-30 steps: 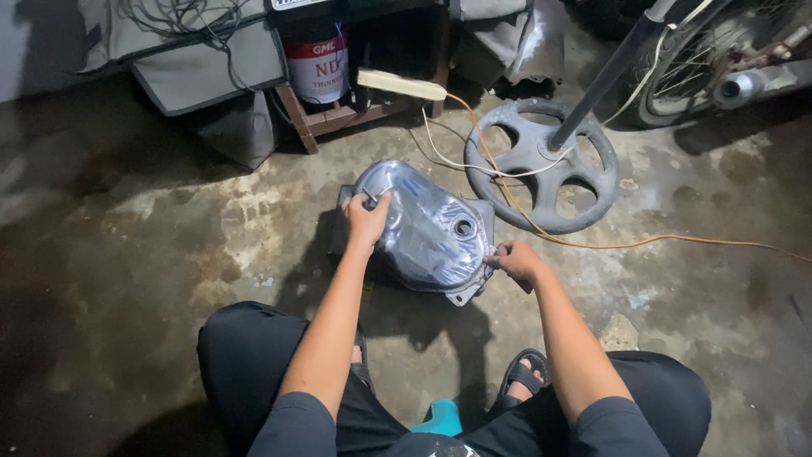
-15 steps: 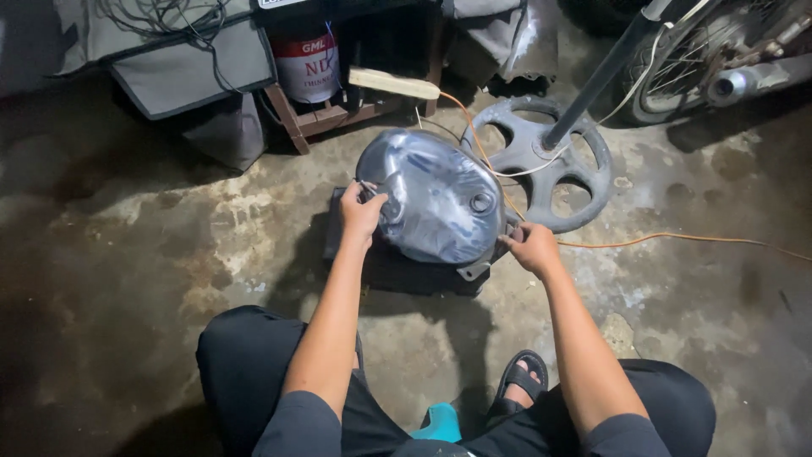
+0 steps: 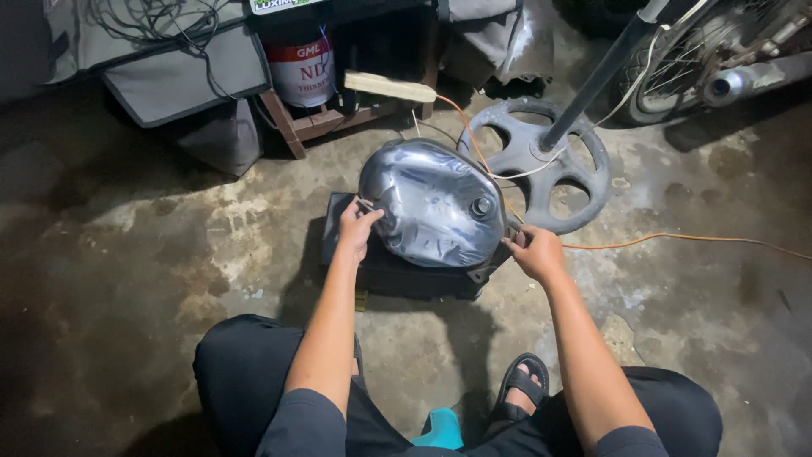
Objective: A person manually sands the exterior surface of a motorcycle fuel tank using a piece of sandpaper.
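A shiny bare-metal motorcycle fuel tank [image 3: 436, 203] with a round filler hole lies on a dark flat block [image 3: 397, 272] on the concrete floor in front of me. My left hand [image 3: 359, 227] grips the tank's left edge. My right hand [image 3: 534, 251] holds its right rear edge, fingers curled around the rim. I am sitting low with both knees spread.
A round grey fan base [image 3: 541, 161] with an upright pole stands just behind the tank. An orange cord [image 3: 677, 239] runs across the floor to the right. A paint can [image 3: 303, 72] on a wooden stand, grey cushions and a motorcycle wheel [image 3: 677, 76] lie at the back.
The tank has been turned and shifted slightly away from me on the block; both hands have kept their hold and moved with it.
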